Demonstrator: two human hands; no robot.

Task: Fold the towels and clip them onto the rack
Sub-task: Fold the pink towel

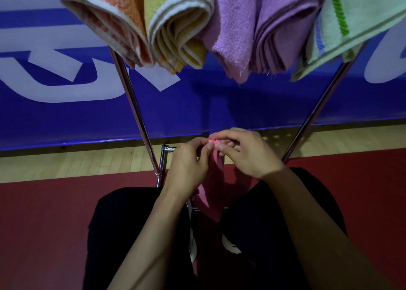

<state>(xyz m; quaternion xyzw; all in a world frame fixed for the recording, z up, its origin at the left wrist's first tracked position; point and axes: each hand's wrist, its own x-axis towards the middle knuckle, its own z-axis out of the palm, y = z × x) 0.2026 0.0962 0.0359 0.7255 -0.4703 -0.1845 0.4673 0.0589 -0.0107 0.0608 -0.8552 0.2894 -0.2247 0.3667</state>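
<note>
A pink towel (212,186) hangs down between my knees, held at its top edge by both hands. My left hand (186,164) and my right hand (246,151) meet at the towel's top, fingers curled and pinching the cloth. A small pink clip (213,141) shows between the fingertips there. Above hang several folded towels on the rack: orange (109,19), yellow (180,33), purple (252,33) and pale green (356,22). The chrome rack legs (136,114) slant down on both sides of my hands.
A blue banner with white lettering (66,81) covers the wall behind the rack. The floor is light wood (66,162) near the wall and dark red (44,224) closer to me. My dark trouser legs (123,235) fill the lower middle.
</note>
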